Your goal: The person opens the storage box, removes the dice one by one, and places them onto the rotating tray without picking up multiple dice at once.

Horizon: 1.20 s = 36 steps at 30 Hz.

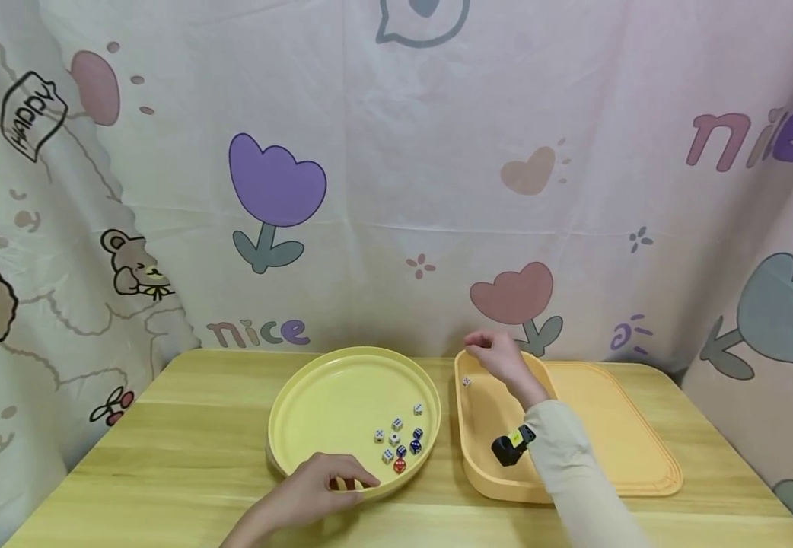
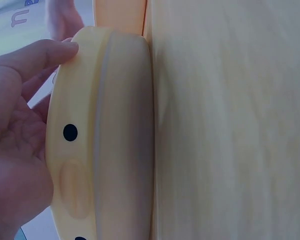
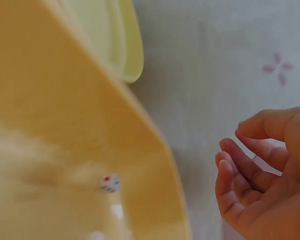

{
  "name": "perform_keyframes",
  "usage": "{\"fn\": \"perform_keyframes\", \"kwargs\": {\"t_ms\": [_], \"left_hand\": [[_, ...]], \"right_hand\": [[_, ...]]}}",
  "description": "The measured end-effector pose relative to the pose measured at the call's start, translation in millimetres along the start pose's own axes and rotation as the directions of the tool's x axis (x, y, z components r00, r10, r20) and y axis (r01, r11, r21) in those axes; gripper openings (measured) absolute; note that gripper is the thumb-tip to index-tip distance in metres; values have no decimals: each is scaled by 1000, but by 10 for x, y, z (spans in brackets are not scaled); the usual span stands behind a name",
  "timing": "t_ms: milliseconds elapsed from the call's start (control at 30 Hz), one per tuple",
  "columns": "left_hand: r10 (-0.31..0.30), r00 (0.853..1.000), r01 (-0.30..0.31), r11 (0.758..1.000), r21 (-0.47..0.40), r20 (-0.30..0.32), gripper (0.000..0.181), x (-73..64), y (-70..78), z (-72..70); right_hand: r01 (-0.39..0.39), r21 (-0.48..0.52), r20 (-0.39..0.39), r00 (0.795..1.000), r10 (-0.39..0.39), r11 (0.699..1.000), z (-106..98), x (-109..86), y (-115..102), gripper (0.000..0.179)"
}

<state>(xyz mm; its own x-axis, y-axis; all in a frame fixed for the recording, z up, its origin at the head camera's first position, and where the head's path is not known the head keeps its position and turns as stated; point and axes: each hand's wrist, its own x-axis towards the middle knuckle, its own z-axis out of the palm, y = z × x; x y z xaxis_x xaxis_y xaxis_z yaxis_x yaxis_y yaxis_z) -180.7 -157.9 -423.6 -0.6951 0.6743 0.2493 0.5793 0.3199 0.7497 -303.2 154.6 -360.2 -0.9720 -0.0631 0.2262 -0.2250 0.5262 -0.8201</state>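
Observation:
A round yellow tray (image 1: 328,380) holds several white dice (image 1: 397,424), 3 blue dice (image 1: 415,447) and a red die (image 1: 399,465), gathered toward its right side. My left hand (image 1: 324,483) grips the tray's near rim. In the left wrist view the thumb (image 2: 65,50) lies on the rim's outer side, with the other fingers partly hidden behind it. Over the far left corner of an orange bin (image 1: 473,457), my right hand (image 1: 499,356) hovers with loosely bent fingers and nothing between them. One white die (image 3: 110,183) lies in the bin, below that hand.
A flat orange lid or board (image 1: 616,426) lies right of the bin, partly behind the right sleeve (image 1: 574,464). Everything stands on a wooden table (image 1: 184,441). A printed curtain (image 1: 396,190) hangs along its back edge and at both sides.

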Motion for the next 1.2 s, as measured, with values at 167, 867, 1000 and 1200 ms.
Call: {"fn": "perform_keyframes", "kwargs": {"t_ms": [167,867,1000,1200], "left_hand": [[-2,1000,2,1000,4,-2,17,-8,1,9],[-3,1000,3,1000,10,-11,17,-14,-11,19],[-13,1000,13,1000,9,-9,17,-20,-12,26],[-9,1000,9,1000,23,-8,17,-7,-4,23]], "right_hand": [[-84,43,25,996,83,996,66,43,199,16],[-168,13,16,986,167,986,318,56,681,21],[-134,-78,24,990,136,988,368,59,696,13],[-50,-205,45,997,61,978,374,63,712,6]]}}
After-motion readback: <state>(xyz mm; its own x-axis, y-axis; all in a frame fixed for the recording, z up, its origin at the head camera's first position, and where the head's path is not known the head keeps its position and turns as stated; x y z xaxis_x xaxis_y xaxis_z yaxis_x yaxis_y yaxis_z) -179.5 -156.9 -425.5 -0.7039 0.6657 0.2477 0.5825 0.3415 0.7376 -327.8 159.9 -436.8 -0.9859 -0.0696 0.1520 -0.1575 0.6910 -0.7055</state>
